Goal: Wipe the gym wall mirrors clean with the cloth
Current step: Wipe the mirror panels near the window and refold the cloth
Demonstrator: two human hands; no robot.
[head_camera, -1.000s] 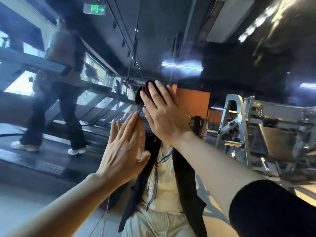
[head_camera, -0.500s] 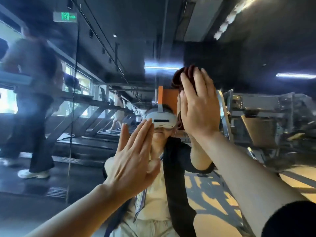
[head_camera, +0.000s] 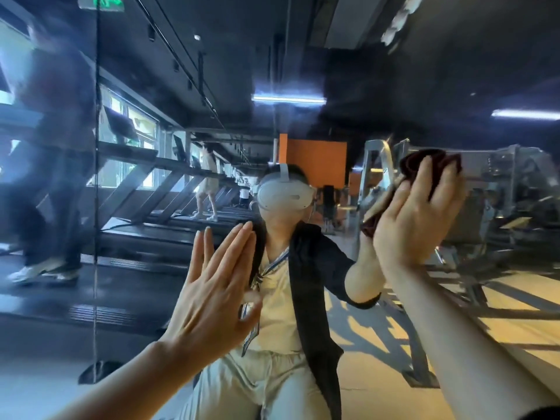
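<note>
The wall mirror [head_camera: 378, 86] fills the whole view and reflects the gym. My right hand [head_camera: 415, 213] presses a dark red cloth [head_camera: 421, 163] flat against the glass at the right, fingers straight over it. The cloth's edges show above and to the left of the fingers. My left hand [head_camera: 212, 286] rests flat on the glass at lower centre, fingers straight and together, holding nothing. Between the hands the mirror shows a person in a white headset, cream clothes and a dark jacket.
A vertical seam [head_camera: 96, 189] between mirror panels runs down the left side. Reflected treadmills [head_camera: 169, 189] with people on them stand at the left. A reflected grey weight machine [head_camera: 500, 189] and sunlit floor [head_camera: 515, 322] lie to the right.
My right hand has slid the cloth across the glass to the right and slightly down. My left hand stays flat on the mirror, shifted little. The view has swung right.
</note>
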